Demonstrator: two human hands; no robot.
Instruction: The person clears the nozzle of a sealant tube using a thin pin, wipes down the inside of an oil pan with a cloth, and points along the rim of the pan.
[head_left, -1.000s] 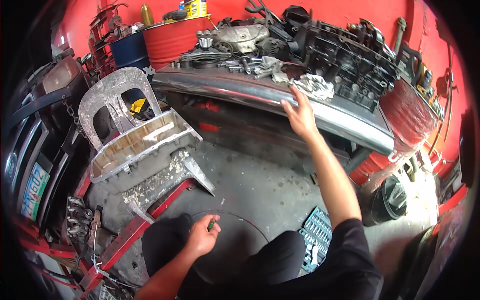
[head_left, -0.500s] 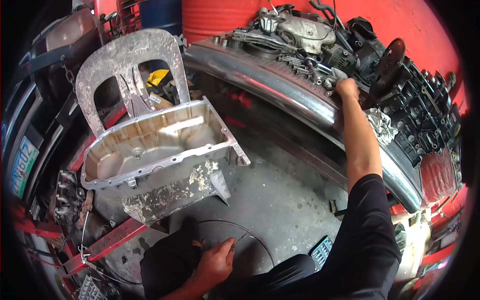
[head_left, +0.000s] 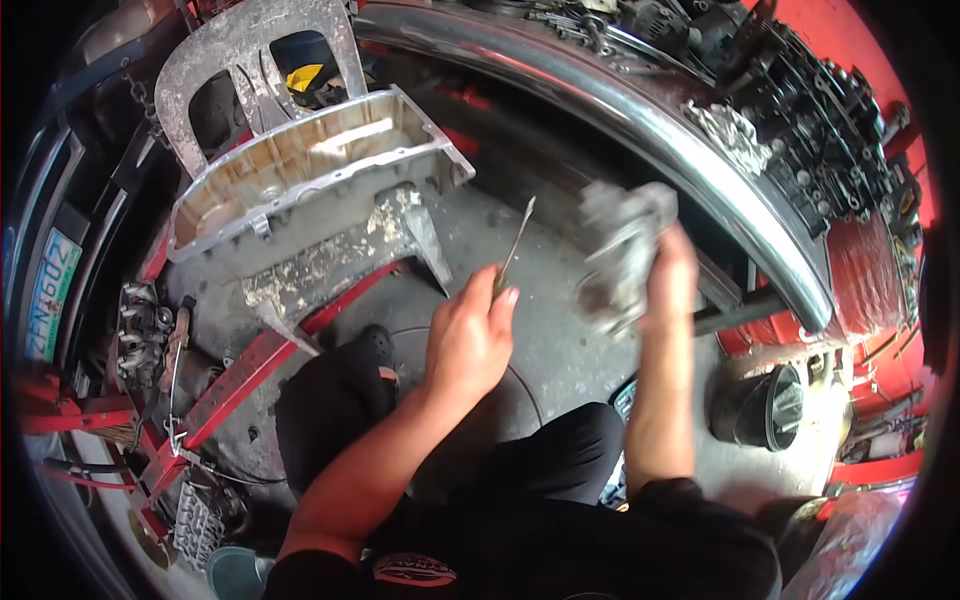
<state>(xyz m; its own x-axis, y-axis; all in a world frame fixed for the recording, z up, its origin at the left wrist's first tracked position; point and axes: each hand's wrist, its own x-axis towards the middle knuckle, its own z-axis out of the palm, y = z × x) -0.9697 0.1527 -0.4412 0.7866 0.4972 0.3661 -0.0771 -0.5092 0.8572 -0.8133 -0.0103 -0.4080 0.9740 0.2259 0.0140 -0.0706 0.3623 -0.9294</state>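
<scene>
My dark cloth trousers (head_left: pixel 565 455) lie nearest me, matte and bent at the knees, above a smooth grey floor (head_left: pixel 570 370) marked with dull stains. Near the middle, my left hand (head_left: pixel 470 340) is wrapped round a slim screwdriver (head_left: pixel 518 240). Its bare, thin shaft slants up and away to a narrow tip, while most of the handle is hidden in my fist. To the right of it, my right hand (head_left: pixel 674 275) grasps a rag (head_left: pixel 618 260), grey-white, soft and bunched in loose folds. The rag blurs and covers most of my fingers, so I cannot tell how tightly they close; it spills out on the hand's left side.

Further off on the left, a red metal beam (head_left: pixel 235 402) runs at a slant, its paint scuffed. Beyond it a worn chair (head_left: pixel 225 40) with flaking, speckled patches bears a long metal pan (head_left: pixel 320 212), box-shaped, with a flat flanged rim and brown staining inside. On the right stands a round black bucket (head_left: pixel 740 415) with a glossy side. Past my right hand curves a rounded, polished metal edge (head_left: pixel 700 160); behind it lie a second crumpled cloth (head_left: pixel 728 130) and a dark, knobbly engine block (head_left: pixel 820 150), with a flat red wall (head_left: pixel 845 45) farthest.
</scene>
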